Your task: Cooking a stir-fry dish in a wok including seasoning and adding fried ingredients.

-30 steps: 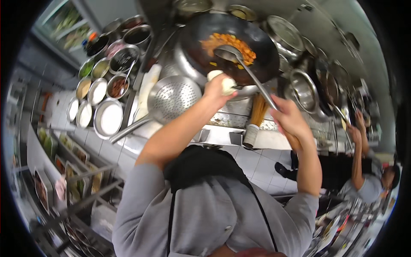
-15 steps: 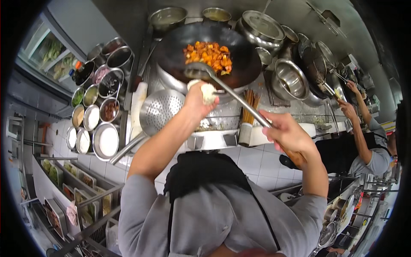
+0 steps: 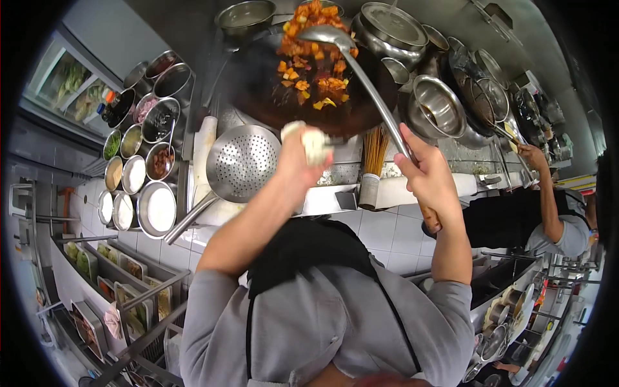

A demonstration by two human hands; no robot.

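Observation:
My left hand (image 3: 302,158) is closed around the near handle of a large black wok (image 3: 251,87), with a pale folded cloth (image 3: 313,143) in the grip. Orange and brown diced food (image 3: 322,55) is in the air over the wok, spread from its middle to beyond the far rim. A steel ladle (image 3: 374,90) slants across the wok's right side, its bowl up among the food. Its wooden-ended handle is in my closed right hand (image 3: 431,171).
A perforated strainer (image 3: 242,164) lies left of the wok. Several seasoning pots (image 3: 156,209) stand further left. A bamboo brush (image 3: 374,155) and steel bowls (image 3: 438,106) are on the right. Another person's arm (image 3: 548,193) works at the far right.
The food has risen from the wok into the air and spread upward. The wok has tilted and shifted. My right hand and the ladle have moved up and away from me.

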